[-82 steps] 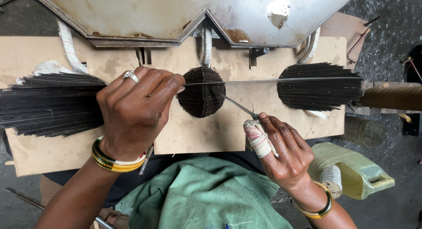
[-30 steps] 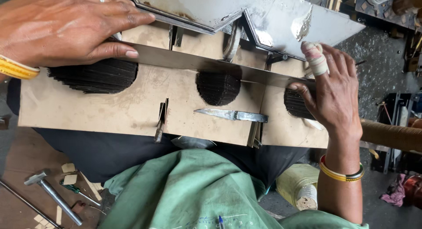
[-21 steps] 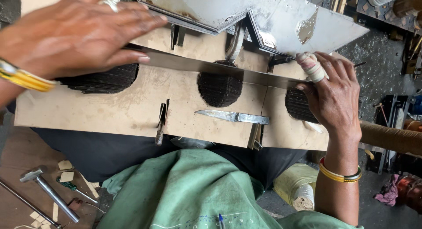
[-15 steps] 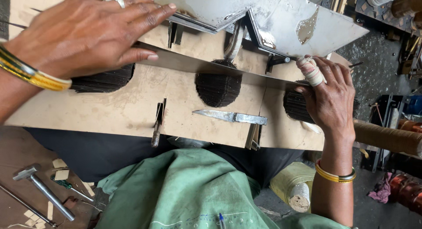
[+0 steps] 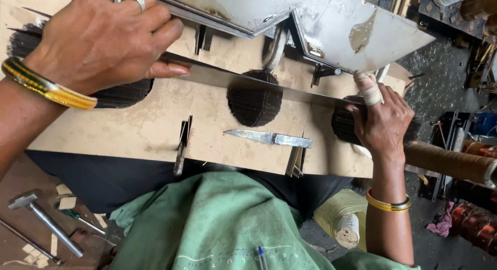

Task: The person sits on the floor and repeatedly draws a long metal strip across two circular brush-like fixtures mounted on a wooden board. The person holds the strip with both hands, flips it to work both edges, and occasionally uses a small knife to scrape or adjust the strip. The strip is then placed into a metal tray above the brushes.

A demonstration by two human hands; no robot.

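Workshop floor, grey and gritty, beyond a tan cardboard board [image 5: 134, 133] resting across the lap. Across that board, a long flat metal strip [image 5: 259, 83], pressed down at both ends: left hand [image 5: 98, 37] spread flat, fingers extended over the strip's near end, gripping nothing; right hand [image 5: 380, 122] with a bandaged finger, fingertips bearing on the far end. Under the strip, three dark bundles of thin sticks — left bundle [image 5: 121, 94] just below the left hand, middle bundle [image 5: 254, 101] between the hands, right bundle [image 5: 344, 127] under the right palm. Judged: sticks laid and levelled, bundles not yet bound or lifted off. Between the hands, nearer the body, a knife [image 5: 269, 138] lying free. Below the left wrist, a hammer [image 5: 46, 223] on brown ground.
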